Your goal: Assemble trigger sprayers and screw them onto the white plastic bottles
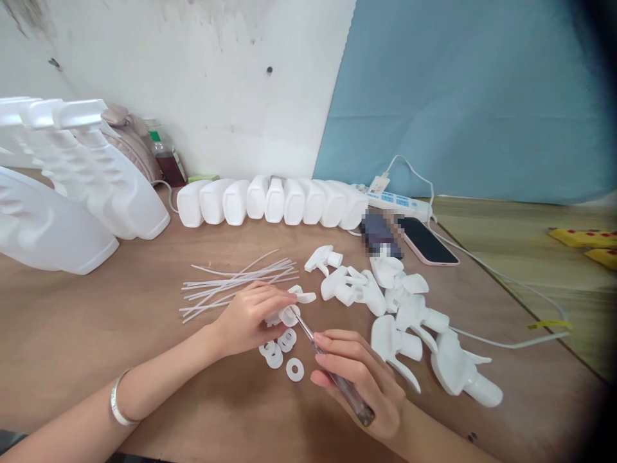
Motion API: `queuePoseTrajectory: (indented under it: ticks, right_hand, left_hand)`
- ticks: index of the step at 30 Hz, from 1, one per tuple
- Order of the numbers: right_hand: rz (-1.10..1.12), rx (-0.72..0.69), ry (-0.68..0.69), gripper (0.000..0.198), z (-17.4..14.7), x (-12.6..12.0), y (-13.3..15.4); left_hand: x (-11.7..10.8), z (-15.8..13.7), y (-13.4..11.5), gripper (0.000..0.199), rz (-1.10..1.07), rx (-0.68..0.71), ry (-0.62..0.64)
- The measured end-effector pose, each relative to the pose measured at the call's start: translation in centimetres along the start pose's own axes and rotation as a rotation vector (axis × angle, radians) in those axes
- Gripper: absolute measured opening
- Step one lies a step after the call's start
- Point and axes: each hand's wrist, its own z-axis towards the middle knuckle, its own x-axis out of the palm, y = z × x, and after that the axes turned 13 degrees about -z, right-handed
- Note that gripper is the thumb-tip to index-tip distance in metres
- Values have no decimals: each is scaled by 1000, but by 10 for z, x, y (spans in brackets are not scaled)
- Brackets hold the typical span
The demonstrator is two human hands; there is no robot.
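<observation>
A: What is hidden?
B: Trigger head (pixel 289 307), half under left hand (pixel 248 318), fingers closed on it, just above washers (pixel 279 354).
A: Tool (pixel 332 370)?
B: Right hand (pixel 359 379) grips it; tip points up-left into head, handle down-right.

left hand (pixel 250 318) gripping spray head (pixel 289 307), right hand (pixel 359 376) holding tool (pixel 337 379)

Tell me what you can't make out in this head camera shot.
- Dark item beside the phone: pixelated, so unreadable.
- Tool tip: hidden inside the trigger sprayer head held by the left hand.
- Tool handle: largely covered by the right hand.
- Big white bottles: cut off by the left edge.
- Power strip labels: too small.
</observation>
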Motion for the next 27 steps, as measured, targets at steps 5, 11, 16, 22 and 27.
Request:
queuePoseTrajectory:
  ticks: [5, 11, 16, 22, 27]
  right_hand:
    - [-103, -127, -54, 17, 1, 2, 1]
    - [-260, -331, -52, 18, -5, 9, -1]
    - [-272, -346, -54, 21, -6, 11, 4]
    - [-66, -62, 7, 21, 2, 4, 2]
    - [102, 157, 7, 24, 8, -2, -4]
  left_hand:
    - [2, -2, 0, 31, -44, -11, 16]
    - [0, 2, -6, 27, -35, -53, -9]
    - [1, 1, -2, 22, 3, 11, 67]
    - [-3, 2, 3, 21, 97, 81, 138]
    - [-4, 4, 2, 23, 64, 52, 92]
